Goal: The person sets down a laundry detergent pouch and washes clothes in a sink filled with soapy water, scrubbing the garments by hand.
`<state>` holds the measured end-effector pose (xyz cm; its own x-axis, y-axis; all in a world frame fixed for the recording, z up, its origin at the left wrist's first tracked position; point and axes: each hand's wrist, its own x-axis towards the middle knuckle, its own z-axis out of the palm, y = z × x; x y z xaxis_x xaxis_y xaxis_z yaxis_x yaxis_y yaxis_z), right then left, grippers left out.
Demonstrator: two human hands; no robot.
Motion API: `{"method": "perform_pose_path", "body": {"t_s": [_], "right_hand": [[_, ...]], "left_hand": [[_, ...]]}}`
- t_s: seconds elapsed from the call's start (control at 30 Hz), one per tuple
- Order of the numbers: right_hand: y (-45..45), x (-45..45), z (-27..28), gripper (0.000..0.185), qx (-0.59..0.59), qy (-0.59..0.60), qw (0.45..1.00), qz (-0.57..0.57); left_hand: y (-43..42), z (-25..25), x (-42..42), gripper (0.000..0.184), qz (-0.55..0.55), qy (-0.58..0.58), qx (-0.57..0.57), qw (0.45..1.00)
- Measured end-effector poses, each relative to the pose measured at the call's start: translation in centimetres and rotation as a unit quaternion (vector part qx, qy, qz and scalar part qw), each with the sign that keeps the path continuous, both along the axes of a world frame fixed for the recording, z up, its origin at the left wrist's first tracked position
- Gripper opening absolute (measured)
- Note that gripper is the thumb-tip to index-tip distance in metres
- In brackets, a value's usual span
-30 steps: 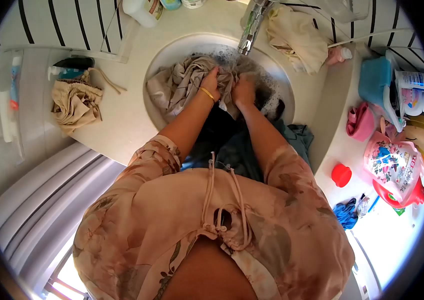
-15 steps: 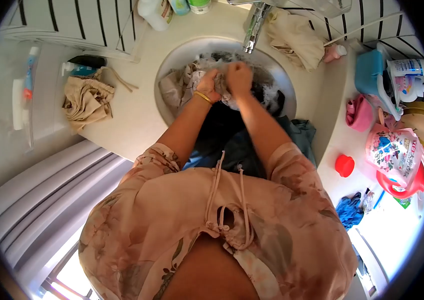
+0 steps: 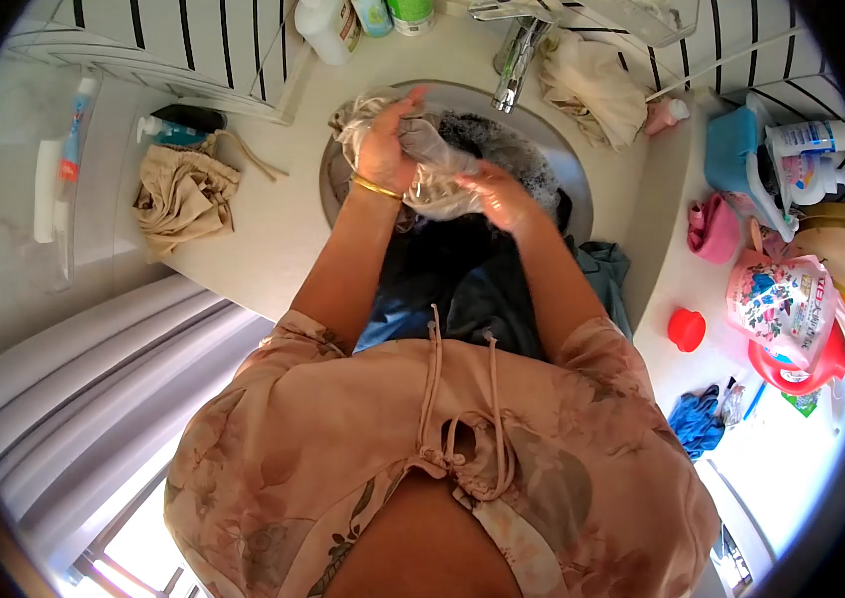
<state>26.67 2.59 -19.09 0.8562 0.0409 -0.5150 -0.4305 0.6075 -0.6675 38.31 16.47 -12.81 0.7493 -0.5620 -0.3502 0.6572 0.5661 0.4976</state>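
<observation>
A wet, light beige garment (image 3: 439, 155) is bunched and stretched between my two hands above the sink (image 3: 582, 171). My left hand (image 3: 386, 151), with a gold bangle at the wrist, grips its left part, and cloth hangs over beyond the fingers. At the garment's right end, my right hand (image 3: 504, 196) has hold of it, slightly blurred. Sudsy grey water (image 3: 512, 140) fills the basin behind the hands. Dark clothing (image 3: 442, 261) lies over the front of the sink, against my body.
A chrome faucet (image 3: 517, 70) reaches over the basin's back rim. Beige cloth (image 3: 597, 90) is heaped right of it, and folded tan clothing (image 3: 183, 194) lies on the left counter. Along the right stand a blue basket (image 3: 731, 145), a detergent pouch (image 3: 781, 299) and a red cap (image 3: 686, 330).
Both hands have raised the beige garment out of the basin. My left hand moved left and up, my right hand moved right and toward me, and more sudsy water shows.
</observation>
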Motion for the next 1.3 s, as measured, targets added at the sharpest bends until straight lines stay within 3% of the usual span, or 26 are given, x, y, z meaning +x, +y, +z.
{"method": "perform_pose_path", "body": {"t_s": [0.03, 0.07, 0.2, 0.3, 0.4, 0.53, 0.6, 0.67, 0.73, 0.77, 0.83, 0.87, 0.97, 1.03, 1.1, 1.17, 1.2, 1.23, 1.27, 1.3], "right_hand": [[-2.0, 0.0, 0.1, 0.042, -0.028, -0.031, 0.999, 0.024], [-3.5, -0.2, 1.0, 0.046, -0.024, 0.015, 0.999, -0.015], [-4.4, -0.1, 2.4, 0.059, 0.015, 0.083, 0.992, -0.090], [-1.2, -0.5, 2.5, 0.055, 0.368, 0.005, 0.925, -0.092], [0.8, 0.7, 3.9, 0.053, 0.399, -0.184, 0.885, -0.157], [-3.4, 1.0, 0.0, 0.038, 0.278, -0.014, 0.930, -0.240], [-5.2, 0.9, -0.8, 0.038, 0.101, 0.022, 0.966, -0.239], [-5.7, 0.9, -3.1, 0.041, -0.139, 0.065, 0.953, -0.260], [-4.6, 0.9, -7.2, 0.045, -0.420, 0.109, 0.853, -0.290], [-3.6, 0.8, -6.7, 0.046, -0.538, 0.113, 0.810, -0.205], [-1.1, 0.0, -5.0, 0.048, -0.732, 0.113, 0.671, -0.022], [-0.7, -0.3, -7.4, 0.043, -0.778, 0.081, 0.623, -0.016], [-2.7, 0.8, -10.8, 0.032, -0.751, 0.014, 0.659, 0.048], [-4.1, 3.4, -11.4, 0.026, -0.701, 0.070, 0.707, 0.064], [-3.8, 4.5, -8.8, 0.021, -0.556, 0.142, 0.818, -0.031], [-2.4, 5.6, -4.5, 0.019, -0.270, 0.209, 0.911, -0.233], [-1.4, 4.3, -3.1, 0.020, -0.414, 0.073, 0.895, -0.149], [0.5, 3.3, -2.2, 0.019, -0.555, -0.031, 0.815, -0.167], [2.9, 2.4, -1.0, 0.018, -0.675, -0.135, 0.704, -0.177], [4.6, 1.5, 3.8, 0.021, -0.672, -0.154, 0.712, -0.130]], "left_hand": [[0.4, 0.5, 0.1, 0.037, -0.007, -0.007, 0.010, 1.000], [0.6, 1.2, -0.1, 0.039, -0.010, 0.005, 0.030, 0.999], [-0.2, 1.2, -1.1, 0.040, -0.058, 0.128, -0.087, 0.986], [-1.7, 2.2, -2.3, 0.040, -0.088, 0.191, -0.165, 0.964], [-2.5, 1.0, -2.6, 0.040, -0.097, 0.251, -0.179, 0.946], [-2.7, -1.6, -2.2, 0.040, -0.025, 0.250, -0.082, 0.964], [-2.9, -3.8, -1.8, 0.040, -0.002, 0.259, -0.028, 0.966], [-3.4, -7.3, -1.8, 0.041, -0.018, 0.284, 0.007, 0.959], [-4.1, -10.0, -3.1, 0.044, -0.055, 0.286, -0.012, 0.957], [-4.5, -10.9, -3.7, 0.046, -0.073, 0.286, -0.020, 0.955], [-4.8, -11.4, -4.6, 0.050, -0.100, 0.249, -0.023, 0.963], [-4.8, -11.7, -4.7, 0.051, -0.105, 0.235, -0.021, 0.966], [-4.8, -12.6, -4.6, 0.055, -0.134, 0.196, -0.008, 0.971], [-4.4, -10.6, -4.4, 0.057, -0.176, 0.235, 0.027, 0.956], [-3.9, -10.3, -4.2, 0.059, -0.176, 0.244, -0.026, 0.953], [-3.9, -9.6, -3.9, 0.059, -0.169, 0.246, -0.055, 0.953], [-4.1, -8.9, -3.6, 0.057, -0.161, 0.243, -0.056, 0.955], [-4.1, -8.5, -3.4, 0.055, -0.152, 0.241, -0.056, 0.957], [-3.5, -13.4, -3.5, 0.049, -0.178, 0.102, -0.072, 0.976], [-2.9, -18.3, -3.6, 0.043, -0.179, -0.034, -0.085, 0.980]]}}
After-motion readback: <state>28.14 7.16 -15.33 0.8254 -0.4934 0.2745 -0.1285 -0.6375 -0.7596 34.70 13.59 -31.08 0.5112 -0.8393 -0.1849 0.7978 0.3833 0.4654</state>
